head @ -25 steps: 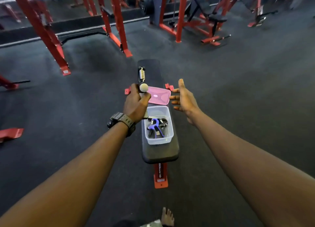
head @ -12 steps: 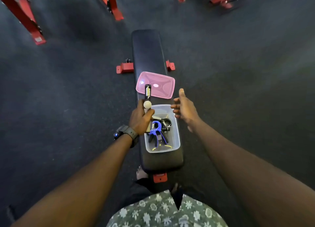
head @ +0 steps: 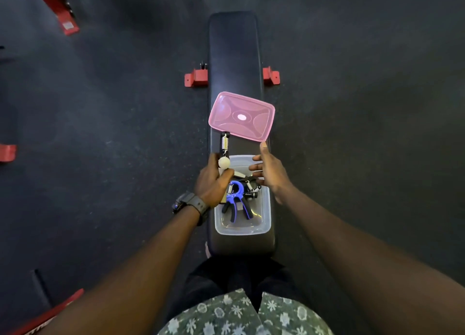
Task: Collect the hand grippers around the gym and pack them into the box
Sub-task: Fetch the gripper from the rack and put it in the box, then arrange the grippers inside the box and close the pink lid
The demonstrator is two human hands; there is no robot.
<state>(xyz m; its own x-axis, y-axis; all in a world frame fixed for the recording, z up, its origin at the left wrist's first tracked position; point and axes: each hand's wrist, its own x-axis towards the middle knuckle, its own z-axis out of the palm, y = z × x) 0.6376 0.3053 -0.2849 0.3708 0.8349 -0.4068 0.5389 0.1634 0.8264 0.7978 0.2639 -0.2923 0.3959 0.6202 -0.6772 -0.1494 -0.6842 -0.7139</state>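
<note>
While the clear box (head: 242, 227) sits at the near end of the black padded surface (head: 234, 57), both hands hang over its far half, one on each side. The left hand (head: 212, 183), with a dark watch (head: 188, 203) on its wrist, is at the box's left rim and is closed around the lower part of a hand gripper (head: 224, 149); the gripper's black stem, silver coil spring and pale round knob stick up out of the fist and point away from the box, toward the pink lid (head: 241, 115). The right hand (head: 273, 173) is over the box's far right corner with its fingers spread loosely and nothing in it; its thumb tip reaches toward the near right corner of the lid, but whether it touches cannot be told. Inside the box, just beside the left hand, lies a blue hand gripper (head: 235, 200) with black handles splayed toward the box's near wall, and behind it at least one black gripper (head: 251, 188) with silver springs, partly hidden by the hands. The lid lies flat beyond the box, turned slightly askew, its right edge overhanging the surface. The box is translucent, rectangular, with rounded corners.
</note>
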